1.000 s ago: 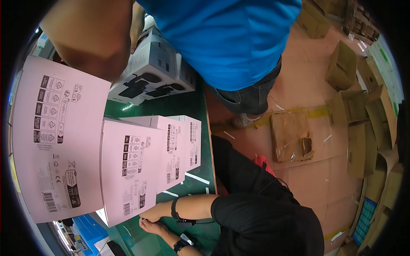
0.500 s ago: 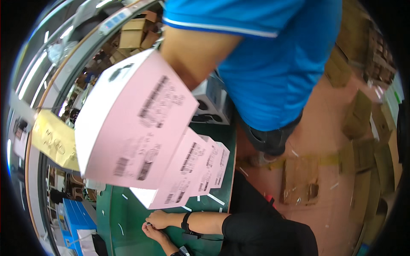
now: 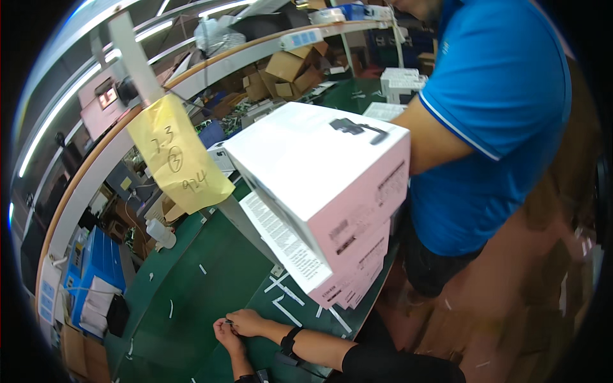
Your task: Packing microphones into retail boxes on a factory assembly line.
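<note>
My left hand (image 3: 227, 334) and my right hand (image 3: 249, 323) meet over the green table (image 3: 191, 287), fingers curled together. Something small and dark shows between the fingertips, too small to name. Black bands sit around both wrists. Ahead and to the right, apart from my hands, stands a stack of white-and-pink cartons (image 3: 345, 159). The top carton has a dark device printed on its white face. A person in a blue shirt (image 3: 498, 83) stands close behind the stack with an arm reaching behind the top carton; that hand is hidden.
White strips (image 3: 287, 311) lie scattered on the table. A yellow handwritten paper (image 3: 179, 153) hangs from the shelf frame. At left are a blue bin (image 3: 102, 268) and a clear bottle (image 3: 161, 233). Brown cartons (image 3: 290, 70) pile up at the back.
My view has turned, so the cartons and the person in blue appear farther right, with more of the table and back shelf showing. My hands remain together in nearly the same place.
</note>
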`<action>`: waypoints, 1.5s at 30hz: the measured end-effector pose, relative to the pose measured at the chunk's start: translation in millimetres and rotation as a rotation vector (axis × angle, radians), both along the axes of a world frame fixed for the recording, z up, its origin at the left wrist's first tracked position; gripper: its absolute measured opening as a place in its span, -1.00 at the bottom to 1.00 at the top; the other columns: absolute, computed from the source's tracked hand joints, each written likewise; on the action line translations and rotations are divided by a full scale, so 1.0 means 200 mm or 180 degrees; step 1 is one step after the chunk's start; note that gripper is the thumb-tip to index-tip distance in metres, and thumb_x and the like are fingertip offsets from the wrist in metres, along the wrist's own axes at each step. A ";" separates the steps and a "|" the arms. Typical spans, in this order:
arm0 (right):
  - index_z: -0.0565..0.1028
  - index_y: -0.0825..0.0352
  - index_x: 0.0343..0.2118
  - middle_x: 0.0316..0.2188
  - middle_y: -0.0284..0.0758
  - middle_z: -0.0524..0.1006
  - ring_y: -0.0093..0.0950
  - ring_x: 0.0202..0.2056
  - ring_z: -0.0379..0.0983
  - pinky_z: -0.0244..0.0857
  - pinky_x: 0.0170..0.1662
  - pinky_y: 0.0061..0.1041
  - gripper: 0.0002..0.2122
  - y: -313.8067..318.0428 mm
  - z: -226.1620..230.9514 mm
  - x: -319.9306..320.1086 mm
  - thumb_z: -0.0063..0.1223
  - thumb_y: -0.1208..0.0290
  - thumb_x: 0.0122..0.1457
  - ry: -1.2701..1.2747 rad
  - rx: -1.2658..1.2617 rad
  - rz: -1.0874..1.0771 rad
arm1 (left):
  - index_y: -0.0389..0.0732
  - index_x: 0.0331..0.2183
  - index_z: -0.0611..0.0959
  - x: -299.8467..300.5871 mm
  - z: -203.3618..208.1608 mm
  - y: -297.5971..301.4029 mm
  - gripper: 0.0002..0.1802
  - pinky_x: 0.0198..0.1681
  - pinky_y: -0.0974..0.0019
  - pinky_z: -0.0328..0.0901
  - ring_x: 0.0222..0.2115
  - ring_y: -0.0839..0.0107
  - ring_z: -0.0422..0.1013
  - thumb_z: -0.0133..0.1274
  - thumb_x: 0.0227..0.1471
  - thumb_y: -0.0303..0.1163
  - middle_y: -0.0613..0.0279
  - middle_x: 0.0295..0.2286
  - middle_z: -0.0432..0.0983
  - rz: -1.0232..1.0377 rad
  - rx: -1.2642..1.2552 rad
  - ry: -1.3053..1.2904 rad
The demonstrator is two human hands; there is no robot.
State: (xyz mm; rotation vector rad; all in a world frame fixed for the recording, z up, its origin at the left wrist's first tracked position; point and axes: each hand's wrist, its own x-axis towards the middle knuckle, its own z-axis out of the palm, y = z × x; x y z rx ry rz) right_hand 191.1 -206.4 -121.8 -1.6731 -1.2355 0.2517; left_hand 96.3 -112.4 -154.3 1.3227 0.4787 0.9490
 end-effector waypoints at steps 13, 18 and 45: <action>0.45 0.31 -0.34 -0.39 -0.13 0.55 -0.03 -0.29 0.50 0.37 -0.25 -0.10 -0.85 0.01 -0.02 0.03 0.01 0.39 0.04 0.0053 0.0066 -0.0058 | -0.22 -0.29 0.46 0.02 0.01 -0.03 -0.94 -0.61 0.59 0.09 -0.62 0.73 0.18 -0.08 0.14 -0.52 0.45 -0.56 0.31 0.0014 -0.0306 0.0096; 0.46 0.31 -0.33 -0.38 -0.06 0.56 -0.01 -0.28 0.49 0.37 -0.25 -0.08 -0.81 0.01 -0.02 0.06 0.04 0.35 0.01 0.0071 -0.0247 -0.0086 | -0.20 -0.26 0.50 0.04 0.02 -0.03 -0.92 -0.62 0.56 0.09 -0.66 0.69 0.19 -0.03 0.17 -0.45 0.45 -0.60 0.29 0.0004 -0.0432 0.0297; 0.41 0.29 -0.30 -0.38 -0.16 0.56 -0.09 -0.30 0.53 0.38 -0.31 -0.08 -0.84 0.06 0.00 0.04 -0.01 0.39 0.05 -0.0010 -0.0600 -0.0096 | -0.22 -0.28 0.45 0.03 0.10 -0.01 -0.96 -0.59 0.59 0.08 -0.64 0.71 0.18 -0.07 0.18 -0.54 0.45 -0.59 0.30 -0.0165 -0.0968 0.0181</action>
